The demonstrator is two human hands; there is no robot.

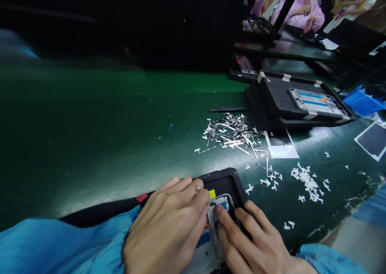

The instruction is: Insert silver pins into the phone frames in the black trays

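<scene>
A phone frame [217, 209] lies in a black holder tray [229, 181] at the near edge of the green bench. My left hand [169, 229], with a ring on one finger, rests palm down over the frame's left side, fingers together and pressing. My right hand [256, 242] comes from the right, its fingertips pressing on the frame's upper part near a blue patch. Whether a small part sits under the fingertips is hidden. A yellow tag [212, 193] shows on the tray just above my left fingers.
A heap of thin metal strips [232, 133] and small white pieces [307, 181] lie scattered to the right. Black trays with another phone frame [316, 101] stand at the back right, a paper sheet [282, 144] before them. A person in pink [304, 12] works at the far bench.
</scene>
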